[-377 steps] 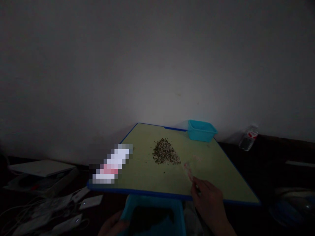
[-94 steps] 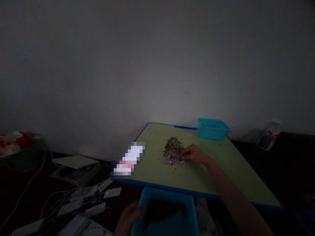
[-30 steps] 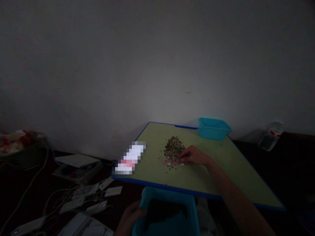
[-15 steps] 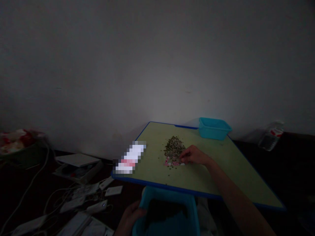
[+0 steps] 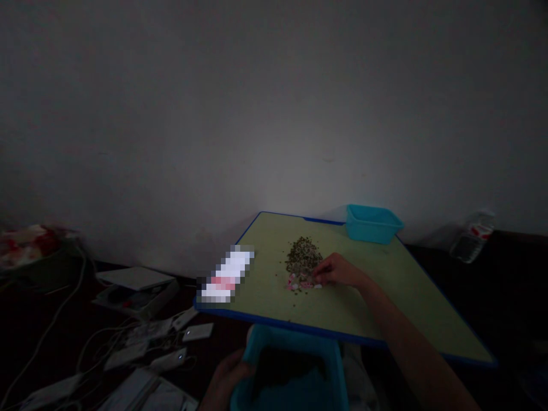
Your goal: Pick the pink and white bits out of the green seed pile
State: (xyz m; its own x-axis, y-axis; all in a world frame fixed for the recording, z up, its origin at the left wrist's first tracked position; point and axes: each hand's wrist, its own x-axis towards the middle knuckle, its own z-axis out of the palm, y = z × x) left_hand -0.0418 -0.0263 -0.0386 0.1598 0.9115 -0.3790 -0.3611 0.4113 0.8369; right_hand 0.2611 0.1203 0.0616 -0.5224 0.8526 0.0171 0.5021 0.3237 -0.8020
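A mound of small dark and pale grains (image 5: 303,252), perhaps seeds, lies on the pale yellow-green table (image 5: 411,319). Pink and white bits (image 5: 294,281) are at its near edge. My right hand (image 5: 334,270) touches that edge from the right, fingers pinched together; what they hold, if anything, is too small to make out. Below the table's front edge is a turquoise plastic tub (image 5: 343,377) with a dark mass (image 5: 286,368) inside. My left hand (image 5: 229,377) grips the tub's left rim, its thumb over the side.
Another turquoise tub (image 5: 373,225) stands at the table's back right corner. A bright, blurred-out phone-like rectangle (image 5: 226,277) is on the left. White devices and cables (image 5: 169,359) crowd the lower left. A clear bottle (image 5: 472,237) leans by the wall at right.
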